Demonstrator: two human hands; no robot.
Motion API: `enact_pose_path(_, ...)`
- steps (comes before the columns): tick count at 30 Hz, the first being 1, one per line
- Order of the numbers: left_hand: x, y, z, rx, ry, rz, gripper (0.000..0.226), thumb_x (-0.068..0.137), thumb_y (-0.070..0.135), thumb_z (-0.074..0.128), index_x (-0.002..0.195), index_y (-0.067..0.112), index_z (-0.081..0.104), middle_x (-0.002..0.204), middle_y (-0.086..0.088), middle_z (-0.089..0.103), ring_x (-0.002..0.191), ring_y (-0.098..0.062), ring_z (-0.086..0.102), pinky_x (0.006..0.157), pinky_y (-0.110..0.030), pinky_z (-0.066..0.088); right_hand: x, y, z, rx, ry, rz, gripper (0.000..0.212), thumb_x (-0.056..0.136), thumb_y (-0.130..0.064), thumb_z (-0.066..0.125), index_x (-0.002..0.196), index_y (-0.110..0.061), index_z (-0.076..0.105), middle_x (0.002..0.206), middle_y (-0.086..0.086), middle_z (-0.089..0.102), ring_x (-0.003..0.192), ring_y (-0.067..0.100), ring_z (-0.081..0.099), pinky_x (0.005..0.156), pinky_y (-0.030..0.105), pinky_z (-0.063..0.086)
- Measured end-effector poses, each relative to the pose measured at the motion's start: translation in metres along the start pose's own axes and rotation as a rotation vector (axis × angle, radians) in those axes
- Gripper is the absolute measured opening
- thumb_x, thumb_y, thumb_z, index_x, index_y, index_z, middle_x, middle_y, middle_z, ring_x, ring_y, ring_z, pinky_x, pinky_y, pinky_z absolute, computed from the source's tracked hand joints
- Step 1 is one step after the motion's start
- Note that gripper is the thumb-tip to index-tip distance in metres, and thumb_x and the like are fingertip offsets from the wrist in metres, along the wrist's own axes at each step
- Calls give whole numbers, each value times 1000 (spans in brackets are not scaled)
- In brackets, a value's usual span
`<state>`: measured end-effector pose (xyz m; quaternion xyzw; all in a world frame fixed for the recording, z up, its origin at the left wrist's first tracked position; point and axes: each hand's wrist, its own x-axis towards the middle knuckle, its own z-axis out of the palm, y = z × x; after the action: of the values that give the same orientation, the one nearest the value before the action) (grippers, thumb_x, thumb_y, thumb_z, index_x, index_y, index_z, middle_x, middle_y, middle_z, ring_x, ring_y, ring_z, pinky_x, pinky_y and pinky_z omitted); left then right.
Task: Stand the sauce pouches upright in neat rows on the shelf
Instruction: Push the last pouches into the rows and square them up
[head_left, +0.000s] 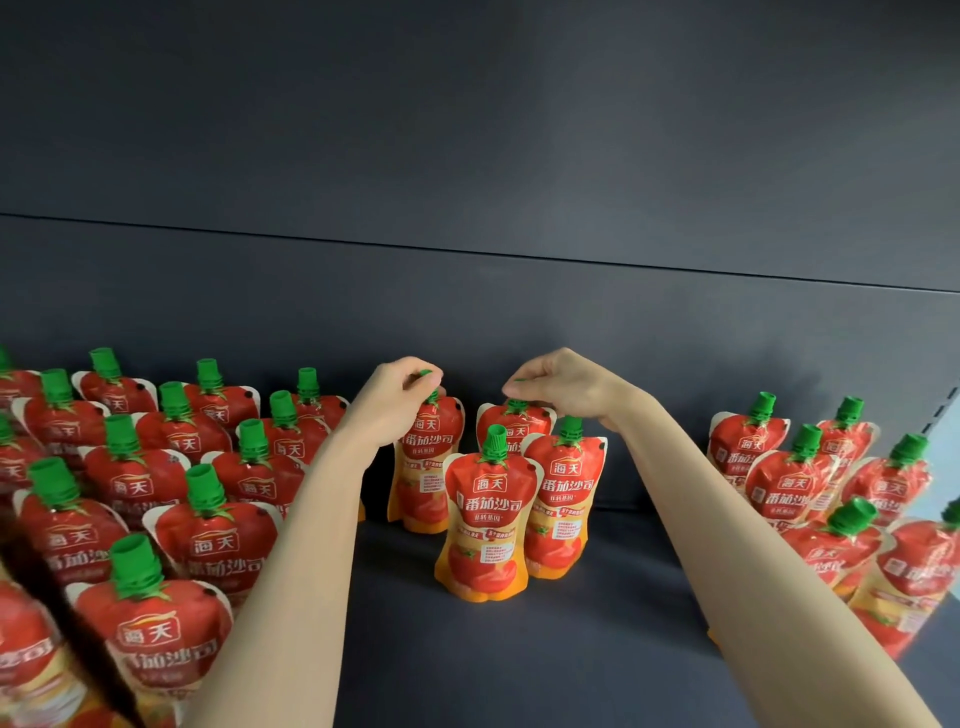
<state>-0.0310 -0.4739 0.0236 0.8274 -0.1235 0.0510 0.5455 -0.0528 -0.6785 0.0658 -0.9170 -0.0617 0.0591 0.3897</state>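
Left grip (401, 399): fingers pinched round the green cap of an upright sauce pouch (427, 467) directly beneath.
Right grip (563, 387): pinching the cap of a second pouch (511, 428) below it.
Between the grips: four pouches standing, including two front pouches (488, 525).
Left of the left grip: over a dozen pouches in upright rows (156, 467).
Right of the right grip: cluster (800, 483) of six.
Shelf (597, 649): carries all.
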Motion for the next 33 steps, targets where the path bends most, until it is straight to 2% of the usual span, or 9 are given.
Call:
enact_pose_path(4, -4, -2, 3, -8, 42, -8, 26, 97, 28, 46, 116, 15, 59, 96, 9, 61, 98, -11, 56, 89, -33, 48, -3, 1, 1, -7, 15, -10, 23, 93, -28, 55, 106, -14, 67, 99, 2, 69, 88, 15, 67, 82, 29, 54)
enact_pose_path(7, -7, -3, 5, -20, 59, -2, 26, 97, 29, 46, 114, 16, 60, 98, 7, 62, 99, -12, 57, 89, -36, 50, -5, 1, 1, -10, 27, -11, 23, 93, -28, 55, 107, -13, 66, 99, 3, 69, 87, 15, 66, 83, 29, 54)
enact_pose_path(15, -11, -2, 6, 12, 70, 18, 24, 97, 29, 44, 112, 17, 59, 88, 15, 57, 93, -8, 55, 85, -31, 47, -8, -2, 1, -18, 13, 2, 21, 94, -27, 54, 104, -14, 65, 94, -1, 67, 80, 9, 64, 76, 23, 52)
enact_pose_path(21, -12, 0, 7, 61, 87, 32, 27, 98, 29, 44, 115, 15, 59, 101, 4, 59, 97, -12, 54, 85, -31, 47, -9, -2, 0, -18, 10, 6, 19, 94, -27, 54, 103, -16, 66, 92, -3, 67, 80, 8, 64, 75, 22, 52)
enact_pose_path(33, -15, 4, 9, 103, 70, 18, 30, 99, 29, 41, 120, 14, 55, 102, 5, 55, 99, -11, 51, 86, -31, 45, -14, -6, 4, -43, 42, 13, 26, 95, -29, 52, 113, -14, 63, 107, 3, 66, 92, 16, 64, 86, 31, 51)
